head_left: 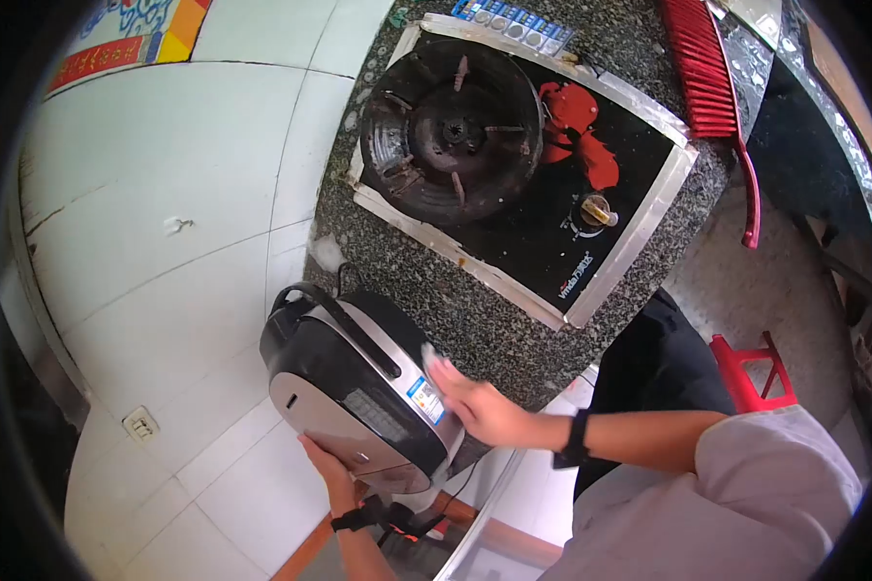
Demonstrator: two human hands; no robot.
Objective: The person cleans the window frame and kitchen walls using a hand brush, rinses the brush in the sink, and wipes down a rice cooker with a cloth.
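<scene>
A black and rose-gold rice cooker (pixel 320 382) with a raised carry handle sits at the end of the granite counter. My left hand (pixel 334 476) grips its lower front edge; some of its fingers are hidden by the body. My right hand (pixel 489 409) is closed on a white tissue (pixel 428 356) at the cooker's other side, beside a blue and white label (pixel 426 399). Most of the tissue is hidden under the fingers.
A black gas stove (pixel 543 232) with a round burner (pixel 453 132) stands on the counter (pixel 455 305). Behind it lies a strip of button batteries (pixel 518 27). A red brush (pixel 702 77) rests at the far edge; a red stool (pixel 756 378) stands on the floor. A tiled wall (pixel 165 174) runs alongside.
</scene>
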